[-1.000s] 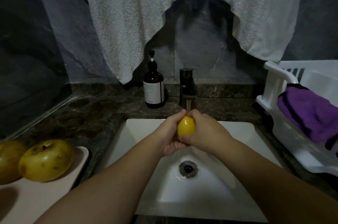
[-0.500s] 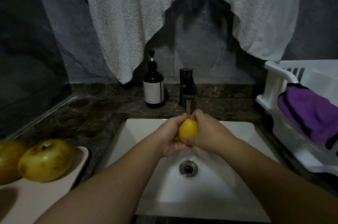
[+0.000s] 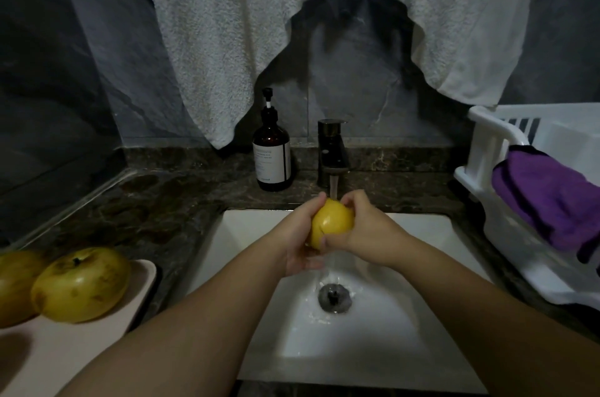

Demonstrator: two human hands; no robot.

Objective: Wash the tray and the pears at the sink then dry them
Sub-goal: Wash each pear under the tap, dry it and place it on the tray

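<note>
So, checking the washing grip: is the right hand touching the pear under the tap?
Touching. The head view shows the right hand with fingers curled around the pear.

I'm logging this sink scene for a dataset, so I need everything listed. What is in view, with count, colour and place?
pear in hands: 1, yellow, under the running tap over the sink
pears on tray: 2, yellow-green with brown marks, lower left
tray: 1, pale pink, on the counter left of the sink
sink: 1, white, centre, water running to the drain
tap: 1, dark, behind the sink
pump bottle: 1, brown with white label, left of the tap
towel: 1, white, hanging on the wall
rack: 1, white, right counter
cloth: 1, purple, draped in the rack
left hand: grips the pear
right hand: grips the pear
</note>
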